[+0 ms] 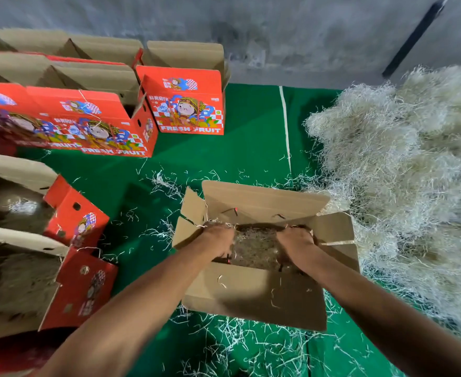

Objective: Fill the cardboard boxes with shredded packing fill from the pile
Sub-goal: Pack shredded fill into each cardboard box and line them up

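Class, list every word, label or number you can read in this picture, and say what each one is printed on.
"FRESH FRUIT": bottom front of the far red box.
"FRESH FRUIT": bottom front of the nearer red box, partly blurred.
Small characters beside the cartoon figures on both boxes: too small and blurred to read.
Prints on the left boxes' red flaps: blurred.
Open box in front: no text visible.

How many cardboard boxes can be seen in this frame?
At least 6. One open box under both hands, two at lower left, one printed box standing alone, and at least two in stacked rows at upper left; more may be hidden.
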{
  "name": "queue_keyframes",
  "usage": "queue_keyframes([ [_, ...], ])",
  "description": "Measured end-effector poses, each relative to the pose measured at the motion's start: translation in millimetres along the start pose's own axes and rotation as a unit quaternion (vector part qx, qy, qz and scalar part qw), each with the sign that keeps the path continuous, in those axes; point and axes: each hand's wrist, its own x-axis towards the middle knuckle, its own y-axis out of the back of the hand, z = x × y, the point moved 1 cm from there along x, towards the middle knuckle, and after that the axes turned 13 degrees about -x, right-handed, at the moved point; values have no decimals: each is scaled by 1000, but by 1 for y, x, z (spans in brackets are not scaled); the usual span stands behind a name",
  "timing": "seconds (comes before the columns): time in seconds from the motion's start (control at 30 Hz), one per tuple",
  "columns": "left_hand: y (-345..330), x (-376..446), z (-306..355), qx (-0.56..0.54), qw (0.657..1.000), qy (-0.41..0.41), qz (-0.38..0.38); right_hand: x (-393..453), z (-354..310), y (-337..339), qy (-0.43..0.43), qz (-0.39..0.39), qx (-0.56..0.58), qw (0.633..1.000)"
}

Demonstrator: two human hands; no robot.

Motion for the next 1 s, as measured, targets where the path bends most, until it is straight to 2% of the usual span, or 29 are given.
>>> queue_keyframes([
  [0.07, -13, 5, -3, 52, 997, 27, -59, 3, -12, -10, 22, -60, 14, 998],
  [0.2, -19, 6, -3, 57, 996, 19, -63, 3, -11, -10, 51, -48, 24, 997],
  [0.3, -10, -4, 2, 41, 999, -5, 10, -4, -8, -4, 50, -64, 39, 996],
  [0.37, -2, -8, 2, 18, 995, -38, 85, -5, -6, 0, 21, -5, 45, 999],
  [0.4, 1, -11, 2, -9, 994, -46, 99, -6, -7, 0, 14, 17, 48, 999],
  [0.47, 5, -18, 3, -136, 988, -40, 63, -1, -13, -2, 37, -14, 89, 995],
  [0.53, 1, -18, 9, -198, 980, 0, -35, 8, -24, -7, 91, -110, 139, 980],
  [0.6, -8, -16, 10, -183, 975, 52, -113, 13, -31, -11, 133, -180, 160, 961],
  [0.63, -13, -15, 7, -168, 974, 69, -134, 14, -33, -13, 159, -191, 174, 953],
  [0.7, -16, -11, 3, -144, 970, 86, -175, 16, -32, -16, 193, -177, 208, 943],
  [0.87, -18, -10, 6, -152, 974, 86, -142, 17, -31, -20, 155, -191, 252, 936],
  [0.93, -13, -13, 8, -159, 980, 78, -89, 16, -29, -19, 119, -132, 257, 950],
  [1.0, -7, -19, 6, -183, 980, 64, -39, 16, -23, -11, 64, -28, 246, 967],
])
